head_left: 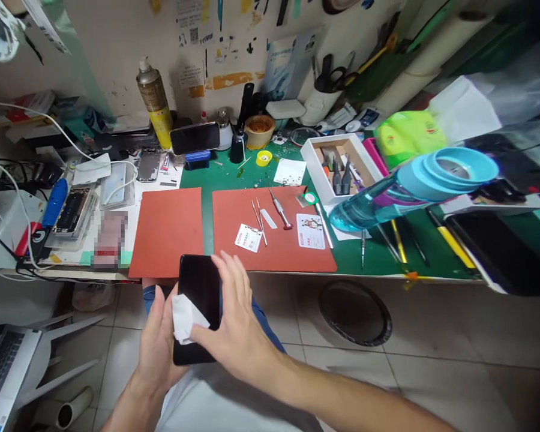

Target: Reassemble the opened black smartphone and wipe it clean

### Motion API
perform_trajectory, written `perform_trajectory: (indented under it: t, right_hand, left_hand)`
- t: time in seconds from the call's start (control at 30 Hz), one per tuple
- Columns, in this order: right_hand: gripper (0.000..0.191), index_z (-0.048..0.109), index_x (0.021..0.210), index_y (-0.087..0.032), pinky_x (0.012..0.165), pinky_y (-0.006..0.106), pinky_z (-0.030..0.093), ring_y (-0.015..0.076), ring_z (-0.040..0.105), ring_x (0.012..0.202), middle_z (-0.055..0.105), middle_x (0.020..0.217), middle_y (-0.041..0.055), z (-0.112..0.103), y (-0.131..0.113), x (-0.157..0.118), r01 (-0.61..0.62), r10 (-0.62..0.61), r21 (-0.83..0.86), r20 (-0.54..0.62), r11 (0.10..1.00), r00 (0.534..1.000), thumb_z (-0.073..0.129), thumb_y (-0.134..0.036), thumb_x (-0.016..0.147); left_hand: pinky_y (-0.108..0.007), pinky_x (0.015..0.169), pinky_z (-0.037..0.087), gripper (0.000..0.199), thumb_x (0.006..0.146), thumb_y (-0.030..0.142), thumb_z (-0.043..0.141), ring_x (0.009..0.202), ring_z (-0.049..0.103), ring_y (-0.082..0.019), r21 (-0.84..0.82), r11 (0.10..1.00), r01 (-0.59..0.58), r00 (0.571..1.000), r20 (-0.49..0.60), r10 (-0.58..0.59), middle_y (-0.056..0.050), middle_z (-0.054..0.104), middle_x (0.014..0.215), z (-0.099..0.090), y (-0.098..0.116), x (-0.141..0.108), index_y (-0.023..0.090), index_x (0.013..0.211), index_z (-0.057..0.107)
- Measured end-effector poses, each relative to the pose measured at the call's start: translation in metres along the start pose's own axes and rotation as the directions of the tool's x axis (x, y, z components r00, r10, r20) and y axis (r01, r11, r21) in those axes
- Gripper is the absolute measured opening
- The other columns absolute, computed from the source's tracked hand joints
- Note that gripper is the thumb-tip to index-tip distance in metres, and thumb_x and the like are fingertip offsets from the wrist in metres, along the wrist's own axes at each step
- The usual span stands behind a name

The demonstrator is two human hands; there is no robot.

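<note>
A black smartphone (200, 279) is held over my lap, just in front of the bench edge, with its dark glass facing up. My left hand (156, 342) grips it along the left side, the palm partly beneath. A folded white wipe (186, 318) lies on the glass, covering part of the left half. My right hand (234, 321) reaches across from the right. Its thumb presses on the wipe, while its fingers stretch along the phone's upper right edge. The undersides of both hands are hidden.
Two orange-red mats (166, 231) lie on the green bench, the right one bearing tweezers (259, 222), a screwdriver (279, 209) and cards. A blue water bottle (405, 186) leans at the right, near a white tool box (342, 168). A spray can (155, 102) stands at the back.
</note>
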State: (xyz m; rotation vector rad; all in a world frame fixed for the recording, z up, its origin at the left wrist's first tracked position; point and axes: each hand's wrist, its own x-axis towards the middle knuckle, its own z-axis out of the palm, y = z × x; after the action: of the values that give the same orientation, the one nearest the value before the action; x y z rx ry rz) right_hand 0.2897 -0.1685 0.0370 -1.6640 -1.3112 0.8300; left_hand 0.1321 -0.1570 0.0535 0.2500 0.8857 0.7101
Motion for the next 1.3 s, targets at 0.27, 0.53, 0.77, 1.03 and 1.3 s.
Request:
perform_trajectory:
  t: [0.27,0.53,0.77,1.03,1.3]
  right_hand:
    - [0.117,0.015,0.169,-0.034,0.13,0.071,0.024,0.0427,0.011,0.167,0.02,0.178,0.0138,0.01,0.003,-0.005,-0.056,0.056,0.035,-0.02,0.998,0.998,0.086,-0.03,0.075]
    - [0.109,0.019,0.167,-0.032,0.13,0.066,0.031,0.0409,0.026,0.163,0.028,0.172,0.0152,0.008,0.011,-0.024,-0.165,0.177,0.12,-0.097,0.979,0.979,0.081,-0.028,0.078]
    - [0.101,0.024,0.164,-0.034,0.129,0.068,0.032,0.0395,0.03,0.161,0.033,0.169,0.0133,0.013,0.007,-0.048,-0.266,0.273,0.175,-0.015,0.948,0.962,0.078,-0.03,0.079]
    - [0.092,0.038,0.158,-0.031,0.13,0.062,0.033,0.0369,0.036,0.159,0.041,0.168,0.0109,0.002,0.002,-0.05,-0.322,0.319,0.244,0.056,0.915,0.946,0.077,-0.027,0.075]
    - [0.081,0.051,0.15,-0.03,0.129,0.053,0.037,0.0323,0.045,0.154,0.051,0.161,0.0081,-0.008,-0.002,-0.044,-0.323,0.296,0.311,0.131,0.894,0.946,0.072,-0.023,0.073]
  left_hand:
    - [-0.052,0.127,0.038,0.073,0.1,0.074,0.051,0.149,0.053,-0.038,-0.011,1.0,-0.026,1.0,-0.016,0.025,-0.013,0.071,0.145,0.012,0.002,0.008,0.023,0.151,0.063]
    - [-0.05,0.12,0.046,0.061,0.104,0.064,0.053,0.134,0.067,-0.035,-0.032,0.993,-0.118,0.991,-0.073,0.115,-0.01,0.076,0.136,0.019,0.004,0.013,0.025,0.151,0.064]
    - [-0.044,0.115,0.052,0.048,0.104,0.053,0.059,0.125,0.073,-0.03,-0.064,0.984,-0.165,0.972,-0.178,0.152,-0.007,0.082,0.12,0.024,0.006,0.012,0.024,0.14,0.072]
    - [-0.047,0.11,0.057,0.037,0.106,0.043,0.057,0.114,0.078,-0.03,-0.097,0.975,-0.202,0.955,-0.239,0.174,-0.006,0.084,0.11,0.025,0.01,0.011,0.022,0.127,0.078]
    - [-0.046,0.111,0.056,0.037,0.106,0.042,0.059,0.116,0.077,-0.031,-0.079,0.982,-0.172,0.965,-0.212,0.152,-0.01,0.083,0.115,0.024,0.013,0.009,0.015,0.122,0.079]
